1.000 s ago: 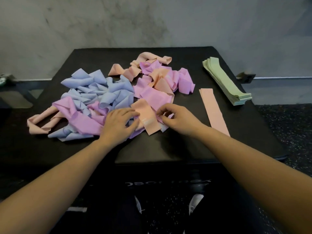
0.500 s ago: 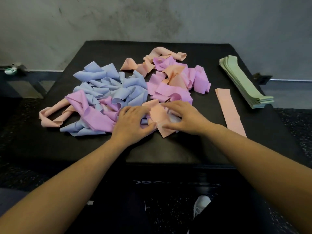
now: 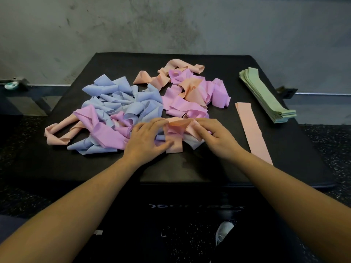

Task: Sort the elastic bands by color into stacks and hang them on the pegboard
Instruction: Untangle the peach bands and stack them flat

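Although white lettering runs along the black table's (image 3: pixel 284 158) front edge, we cannot read it. Our left hand (image 3: pixel 146 139) and right hand (image 3: pixel 216 137) both pinch a peach band (image 3: pixel 175 130) with curled fingers at the near edge of the tangled pile (image 3: pixel 133 109), hiding its folds. Right of them lie a flat peach strip (image 3: pixel 250 128) and a green stack (image 3: pixel 266 97).

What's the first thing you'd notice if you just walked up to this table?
A big tangled heap of blue, purple and peach bands covers the middle of the black table. At its near edge the left hand and right hand both grip one crumpled peach band. On the right lie a neat green stack and, beside it, a flat peach band.
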